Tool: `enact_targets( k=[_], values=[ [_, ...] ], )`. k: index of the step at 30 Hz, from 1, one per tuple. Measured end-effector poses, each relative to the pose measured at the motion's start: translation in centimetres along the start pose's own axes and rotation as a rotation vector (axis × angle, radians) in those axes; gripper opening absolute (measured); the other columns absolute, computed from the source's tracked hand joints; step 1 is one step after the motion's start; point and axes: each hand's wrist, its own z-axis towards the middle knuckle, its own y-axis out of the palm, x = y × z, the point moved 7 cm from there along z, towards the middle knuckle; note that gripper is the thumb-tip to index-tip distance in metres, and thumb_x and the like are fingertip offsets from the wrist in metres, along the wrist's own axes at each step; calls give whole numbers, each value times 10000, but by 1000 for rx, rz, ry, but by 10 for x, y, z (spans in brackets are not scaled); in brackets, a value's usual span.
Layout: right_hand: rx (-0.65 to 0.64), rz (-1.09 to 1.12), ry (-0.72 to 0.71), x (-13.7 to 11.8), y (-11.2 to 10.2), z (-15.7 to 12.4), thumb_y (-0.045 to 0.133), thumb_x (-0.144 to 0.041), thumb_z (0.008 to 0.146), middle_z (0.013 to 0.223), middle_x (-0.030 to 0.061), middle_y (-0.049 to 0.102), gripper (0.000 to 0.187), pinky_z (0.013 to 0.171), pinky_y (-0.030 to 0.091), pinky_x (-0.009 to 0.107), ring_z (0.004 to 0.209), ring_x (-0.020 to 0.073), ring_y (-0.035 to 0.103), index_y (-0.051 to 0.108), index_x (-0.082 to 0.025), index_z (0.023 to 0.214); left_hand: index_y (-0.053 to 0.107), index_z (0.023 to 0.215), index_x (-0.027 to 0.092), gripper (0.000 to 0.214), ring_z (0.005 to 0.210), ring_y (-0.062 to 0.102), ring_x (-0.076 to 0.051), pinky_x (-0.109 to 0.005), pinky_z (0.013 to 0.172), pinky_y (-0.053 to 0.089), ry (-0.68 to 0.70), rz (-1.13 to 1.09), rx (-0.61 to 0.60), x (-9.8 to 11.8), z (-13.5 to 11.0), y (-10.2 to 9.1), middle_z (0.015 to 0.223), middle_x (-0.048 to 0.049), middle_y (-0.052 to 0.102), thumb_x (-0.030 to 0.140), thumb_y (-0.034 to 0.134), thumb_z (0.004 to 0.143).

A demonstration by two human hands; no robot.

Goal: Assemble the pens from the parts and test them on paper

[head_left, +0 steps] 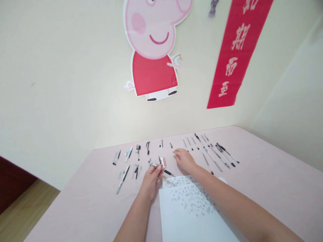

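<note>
My left hand [152, 178] is closed on a gel pen [166, 171] with a clear barrel and black grip, its tip slanting down to the right above the paper. My right hand [185, 161] reaches over the table just beyond the sheets, palm down, fingers stretched to the left and nothing visible in them. A small black pen cap [171, 145] lies a little past its fingertips. Below both hands, white sheets of paper [194, 222] bear rows of small dark marks. A pink-and-white piece [164, 162] lies just behind the held pen.
Pen parts and dark pens [122, 179] lie in small groups on the left of the pink tabletop [83, 201]. Several refills and clear pens [213, 158] lie on the right. Behind, the wall carries a cartoon pig cutout [155, 74] and a red banner [232, 60].
</note>
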Motion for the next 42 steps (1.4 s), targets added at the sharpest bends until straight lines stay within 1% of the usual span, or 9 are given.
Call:
enact_targets(
  k=[3,8,11,14,22,27,33,37,42],
  values=[
    [-26,-95,8,5,11,13,416,-135,843,1169,117,588,319,979,309,316,1114,206,460,649,-130,1062,667,805,164,259,644,533,-75,-193,650,409,-13,-49,29,-1,1,-2,757,-4,637,377,710,664],
    [-76,-185,78,11,30,27,426,-261,879,1335,133,456,340,1028,238,376,1223,242,371,602,-159,1152,667,814,162,274,647,546,-79,-205,664,420,-13,-64,49,-2,2,-4,759,-5,641,382,716,658],
    [-91,-193,86,12,38,30,409,-285,887,1348,148,441,390,1037,233,382,1233,256,372,554,-124,1212,666,820,159,285,663,558,-89,-216,677,427,-14,-72,55,-3,3,-5,774,-14,650,384,721,652],
    [-90,-183,65,10,40,29,398,-267,887,1328,159,463,396,1041,238,373,1227,255,386,553,-87,1203,668,818,158,285,670,561,-92,-215,680,426,-14,-71,58,-4,3,-6,776,-17,652,384,721,651],
    [-77,-131,42,2,29,15,396,-233,875,1249,133,545,358,1016,300,332,1172,219,457,614,-112,1132,678,810,133,297,639,565,-89,-203,654,419,-27,-122,77,-3,3,-5,747,-22,657,346,750,616],
    [-14,43,34,0,8,-8,372,-257,884,1209,116,580,372,1007,337,350,1135,212,501,621,-148,1139,672,791,131,245,630,585,-66,-165,625,428,-60,-281,113,-3,4,-5,724,-8,670,272,767,615],
    [12,443,65,-6,-15,-49,376,-450,893,1103,107,639,430,918,422,418,1008,225,583,673,-170,1030,658,766,119,33,596,608,-57,-158,605,485,-79,-500,249,-6,8,-18,732,-21,683,104,658,737],
    [-20,569,40,-18,-21,-66,405,-479,879,1075,122,650,433,926,412,426,1031,239,573,683,-178,1019,657,763,101,135,566,611,-57,-157,575,505,-83,-545,291,-2,6,-19,705,-35,681,60,541,818],
    [-19,609,0,-27,-27,-71,409,-487,877,1049,123,661,435,919,420,410,1016,233,582,697,-182,992,656,768,99,166,557,613,-57,-152,559,513,-78,-545,295,-1,4,-18,690,-35,679,57,511,836]
  ],
)
